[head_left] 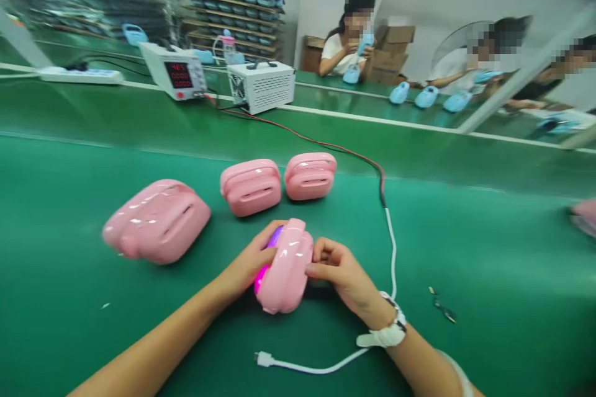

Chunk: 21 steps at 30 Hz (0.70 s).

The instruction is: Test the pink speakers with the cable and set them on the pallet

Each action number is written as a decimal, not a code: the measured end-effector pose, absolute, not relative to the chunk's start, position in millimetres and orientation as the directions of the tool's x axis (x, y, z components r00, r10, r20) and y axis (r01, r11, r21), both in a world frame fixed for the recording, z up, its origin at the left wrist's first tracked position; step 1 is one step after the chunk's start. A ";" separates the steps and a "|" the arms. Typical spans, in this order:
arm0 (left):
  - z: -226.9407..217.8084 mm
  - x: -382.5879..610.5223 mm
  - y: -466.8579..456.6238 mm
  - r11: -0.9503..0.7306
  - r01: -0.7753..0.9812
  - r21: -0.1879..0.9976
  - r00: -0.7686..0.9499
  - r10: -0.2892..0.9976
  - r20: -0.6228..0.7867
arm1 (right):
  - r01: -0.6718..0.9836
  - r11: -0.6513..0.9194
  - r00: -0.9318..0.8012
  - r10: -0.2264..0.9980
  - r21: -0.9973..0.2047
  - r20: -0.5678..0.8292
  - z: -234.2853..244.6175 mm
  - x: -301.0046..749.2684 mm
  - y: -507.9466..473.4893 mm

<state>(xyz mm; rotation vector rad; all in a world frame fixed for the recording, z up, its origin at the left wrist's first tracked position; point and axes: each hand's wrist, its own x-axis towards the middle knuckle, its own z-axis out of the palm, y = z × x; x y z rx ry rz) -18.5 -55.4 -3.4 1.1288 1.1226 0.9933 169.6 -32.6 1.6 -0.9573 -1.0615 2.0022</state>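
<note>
A pink plastic device (pixel 289 270), rounded and ridged, is tilted up on its end near the middle of the green table. My left hand (pixel 258 257) grips it from the left, and purple-pink light glows beside those fingers. At its right edge is my right hand (pixel 333 263), fingers curled and thumb tip against the edge; whatever lies between them is hidden. A white cable (pixel 321 372) passes under my right wrist, its plug (pixel 264 359) lying loose in front of me. Beyond my hands stand similar pink devices: a larger-looking one (pixel 158 221), a middle one (pixel 251 187) and another (pixel 310 176).
A power supply (pixel 179 74) with red digits and a white vented box (pixel 263 85) stand at the back. A red-black wire (pixel 316 139) joins the white cable. A small dark adapter (pixel 442 307) lies right. Several people work across with blue devices (pixel 426 97).
</note>
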 end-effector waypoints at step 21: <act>10.1 -13.0 -60.5 0.236 -0.095 0.967 0.143 0.965 -0.221 | -0.213 -0.483 -0.540 0.783 -0.850 -0.310 14.5 171.6 -42.5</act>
